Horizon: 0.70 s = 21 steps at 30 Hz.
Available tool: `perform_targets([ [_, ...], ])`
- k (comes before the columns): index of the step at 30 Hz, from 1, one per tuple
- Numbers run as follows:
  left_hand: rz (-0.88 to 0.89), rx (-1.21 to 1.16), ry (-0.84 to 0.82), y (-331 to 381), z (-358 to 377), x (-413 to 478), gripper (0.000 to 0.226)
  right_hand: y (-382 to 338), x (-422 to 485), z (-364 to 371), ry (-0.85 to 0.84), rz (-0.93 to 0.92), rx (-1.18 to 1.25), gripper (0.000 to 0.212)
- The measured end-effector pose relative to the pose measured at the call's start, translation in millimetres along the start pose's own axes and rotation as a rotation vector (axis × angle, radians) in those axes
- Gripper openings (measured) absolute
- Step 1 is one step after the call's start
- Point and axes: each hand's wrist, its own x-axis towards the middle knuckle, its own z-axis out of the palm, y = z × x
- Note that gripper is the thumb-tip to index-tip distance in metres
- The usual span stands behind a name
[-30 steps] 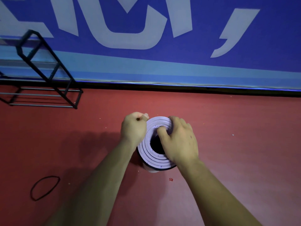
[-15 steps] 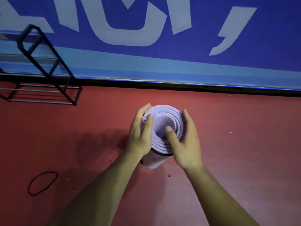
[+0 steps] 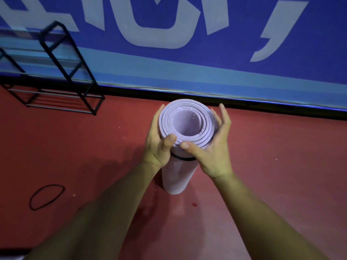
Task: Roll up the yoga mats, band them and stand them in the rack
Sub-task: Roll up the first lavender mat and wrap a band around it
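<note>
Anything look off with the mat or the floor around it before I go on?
The rolled mat stands upright between both hands, but its top coils sit uneven, the inner layers off-centre. One black band is on it; a second band lies loose on the red floor, left. The rack holds nothing.

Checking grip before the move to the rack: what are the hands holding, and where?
Both hands, left hand and right hand, clasp the upright rolled mat around its top end.
</note>
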Motion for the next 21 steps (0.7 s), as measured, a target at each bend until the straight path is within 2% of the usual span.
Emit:
perform_targets([
  [3,0.120,0.037,-0.045,-9,5,-1,0.119,12,4,-6,-0.007,-0.060,0.028,0.141],
  [6,0.243,0.117,-0.015,-24,4,5,0.123,25,3,-9,-0.006,-0.079,0.052,0.148],
  [7,0.272,0.150,0.011,-31,2,6,0.122,31,0,-8,-0.016,-0.091,0.041,0.143],
  [9,0.297,0.210,0.046,-42,0,8,0.118,48,-5,-7,-0.015,-0.131,0.019,0.121],
  [11,0.313,0.270,0.055,-50,-1,12,0.123,62,-7,-5,0.027,-0.139,-0.001,0.108],
  [14,0.346,0.305,0.057,-60,-4,21,0.131,75,1,-3,0.062,-0.181,-0.036,0.106],
  [18,0.346,0.363,0.060,-76,-16,26,0.131,101,4,-1,0.050,-0.204,-0.125,0.097],
  [21,0.406,0.344,0.085,-84,-24,21,0.142,107,4,2,0.044,-0.259,-0.134,0.111],
])
